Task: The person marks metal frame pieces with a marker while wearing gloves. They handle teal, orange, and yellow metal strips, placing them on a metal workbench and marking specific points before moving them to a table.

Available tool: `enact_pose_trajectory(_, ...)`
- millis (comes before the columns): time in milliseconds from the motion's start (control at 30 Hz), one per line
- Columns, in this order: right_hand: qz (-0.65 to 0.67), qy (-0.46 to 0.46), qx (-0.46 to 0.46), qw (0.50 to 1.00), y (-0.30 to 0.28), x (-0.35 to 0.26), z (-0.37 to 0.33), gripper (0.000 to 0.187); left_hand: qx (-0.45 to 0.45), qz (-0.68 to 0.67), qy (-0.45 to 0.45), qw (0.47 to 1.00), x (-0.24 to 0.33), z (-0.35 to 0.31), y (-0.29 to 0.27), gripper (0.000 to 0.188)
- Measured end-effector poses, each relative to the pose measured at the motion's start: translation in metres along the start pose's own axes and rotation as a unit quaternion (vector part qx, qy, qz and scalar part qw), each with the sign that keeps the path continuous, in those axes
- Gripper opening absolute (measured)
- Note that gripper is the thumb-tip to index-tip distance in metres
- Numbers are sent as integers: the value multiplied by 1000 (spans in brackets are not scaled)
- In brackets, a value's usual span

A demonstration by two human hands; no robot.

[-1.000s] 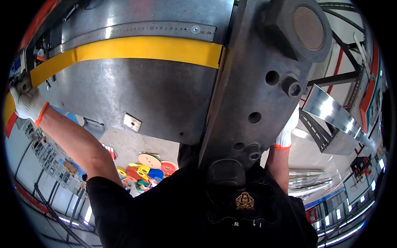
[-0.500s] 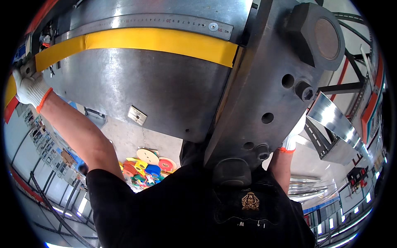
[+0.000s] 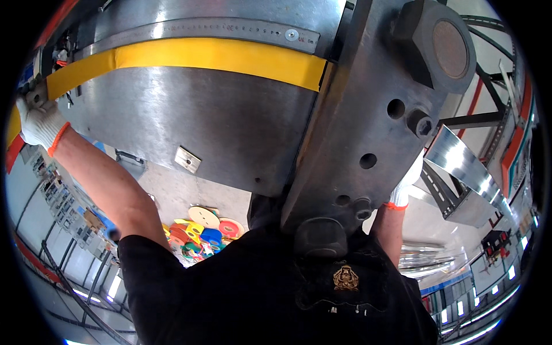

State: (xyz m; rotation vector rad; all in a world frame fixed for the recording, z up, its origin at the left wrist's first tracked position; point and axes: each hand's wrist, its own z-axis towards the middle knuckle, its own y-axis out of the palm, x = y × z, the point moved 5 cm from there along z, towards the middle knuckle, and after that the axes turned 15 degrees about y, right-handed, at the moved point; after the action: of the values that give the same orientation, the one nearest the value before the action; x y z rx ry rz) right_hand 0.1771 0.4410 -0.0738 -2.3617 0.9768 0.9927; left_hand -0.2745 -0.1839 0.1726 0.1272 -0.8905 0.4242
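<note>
Head view: flat yellow strip (image 3: pixel 218 54) lies on dark steel bench (image 3: pixel 213 115), just beside long grey steel ruler (image 3: pixel 230 27); right end near thick dark bolted steel bar (image 3: pixel 351 121). White-gloved left hand (image 3: pixel 39 122) at strip's far-left stretch, grip unclear; white-gloved right hand (image 3: pixel 408 178) partly behind bar, can't tell. Probably aligning; next move calls for keeping strip parallel.

The thick dark-steel block (image 3: pixel 339 132) walls off most of the white-gloved right hand (image 3: pixel 409 177), its large dark-grey hexagonal bolt head (image 3: pixel 415 46) jutting out. Left of it, I see hand room over the smooth grey metal tabletop (image 3: pixel 224 109).
</note>
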Motion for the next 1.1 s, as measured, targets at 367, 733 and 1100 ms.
enact_pose_trajectory(367,74,37,10,997,0,3,7,41,-26,-6,-13,1000,-12,18,-19,39)
enact_pose_trajectory(733,-176,-63,93,978,-3,-2,-9,41,44,-82,40,995,3,-6,44,28)
enact_pose_trajectory(1100,15,0,-29,999,19,-16,8,47,-5,491,-120,863,-2,-118,29,99)
